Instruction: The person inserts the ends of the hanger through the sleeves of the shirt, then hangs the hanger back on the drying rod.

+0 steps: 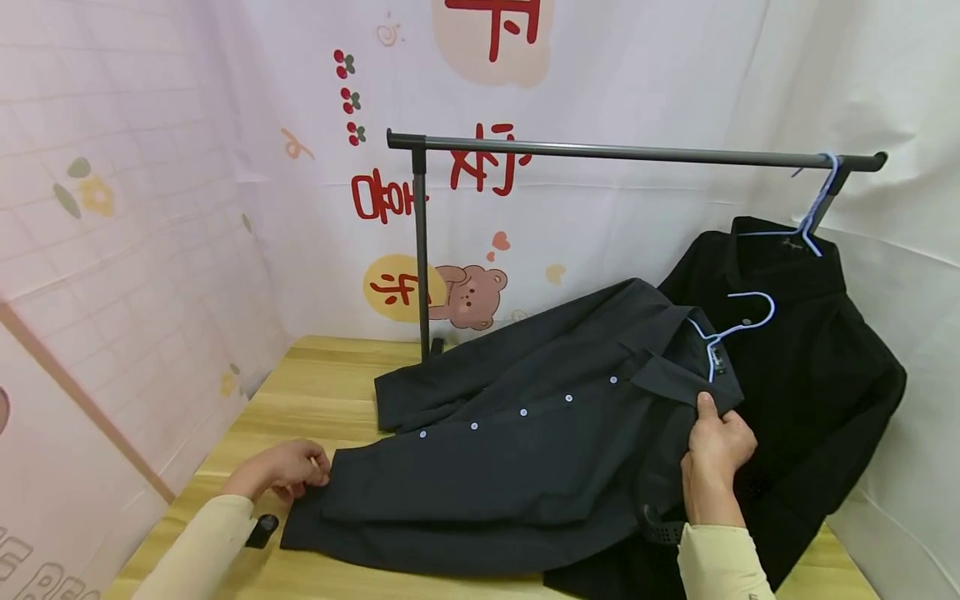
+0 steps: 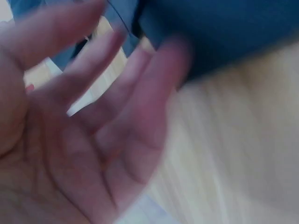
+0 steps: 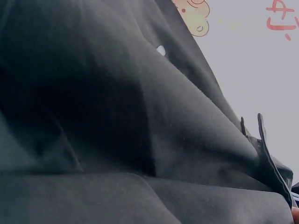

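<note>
A dark grey long-sleeved shirt [image 1: 510,450] with white buttons lies across the table, its collar at the right and its hem at the left. A light blue hanger [image 1: 750,323] is inside its neck, with the hook sticking out. My right hand [image 1: 717,442] grips the shirt by the shoulder beside the collar. Near the hem and a sleeve end is my left hand [image 1: 294,468]; in the left wrist view its loosely bent fingers hold no cloth, though blur hides whether they touch it. Dark shirt cloth [image 3: 187,135] fills most of the right wrist view.
A metal clothes rack [image 1: 637,153] stands behind the shirt. At its right end, a black garment [image 1: 817,367] hangs on another light blue hanger [image 1: 813,212], partly behind the shirt. The wooden table [image 1: 322,375] meets a printed cloth backdrop [image 1: 637,75] at the back and sides.
</note>
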A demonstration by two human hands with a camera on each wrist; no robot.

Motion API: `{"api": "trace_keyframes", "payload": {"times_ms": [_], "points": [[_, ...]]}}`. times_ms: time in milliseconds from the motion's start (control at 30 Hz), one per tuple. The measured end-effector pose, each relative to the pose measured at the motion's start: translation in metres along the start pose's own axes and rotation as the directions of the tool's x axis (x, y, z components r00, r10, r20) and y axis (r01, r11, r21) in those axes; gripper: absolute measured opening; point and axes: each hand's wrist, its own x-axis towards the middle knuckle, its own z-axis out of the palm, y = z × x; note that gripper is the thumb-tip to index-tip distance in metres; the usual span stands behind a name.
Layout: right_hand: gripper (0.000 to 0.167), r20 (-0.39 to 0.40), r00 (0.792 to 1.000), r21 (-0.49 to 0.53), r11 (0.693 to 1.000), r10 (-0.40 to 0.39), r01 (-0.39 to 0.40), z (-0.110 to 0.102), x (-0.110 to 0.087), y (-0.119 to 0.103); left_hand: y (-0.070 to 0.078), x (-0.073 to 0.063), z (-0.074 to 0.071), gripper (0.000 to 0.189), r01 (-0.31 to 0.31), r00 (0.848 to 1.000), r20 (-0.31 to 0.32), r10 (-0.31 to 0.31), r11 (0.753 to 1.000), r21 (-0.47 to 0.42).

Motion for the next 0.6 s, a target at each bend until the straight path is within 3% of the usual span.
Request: {"api": "trace_keyframes", "payload": {"times_ms": [67,167,300,400,533,600], "points": [[0.042,0.001,1.000,-0.010,1.000,-0.010,0.010,-0.001,0.001,0.001,0.013,0.012,0.003,0.014,-0.033,0.995,-0.090,0.037,0.998,0.046],[0.040,0.006,1.000,-0.019,1.000,-0.012,0.012,-0.002,0.001,0.001,0.030,0.034,0.006,0.027,-0.088,0.981,-0.165,0.107,0.989,0.117],[0.043,0.005,1.000,-0.049,0.999,-0.004,0.004,-0.003,0.002,0.003,0.049,0.063,0.010,0.049,-0.042,0.965,-0.241,0.108,0.964,0.263],[0.043,0.006,1.000,-0.055,0.998,-0.011,0.011,-0.003,0.002,0.004,0.060,0.084,0.011,0.064,-0.013,0.954,-0.280,0.109,0.946,0.325],[0.042,0.009,1.000,-0.057,0.998,-0.026,0.027,-0.001,0.001,0.006,0.071,0.108,0.007,0.070,-0.007,0.935,-0.318,0.161,0.900,0.435],[0.042,0.009,0.999,-0.058,0.998,-0.032,0.033,0.000,0.000,0.007,0.075,0.118,0.005,0.069,0.012,0.933,-0.322,0.160,0.882,0.472]]}}
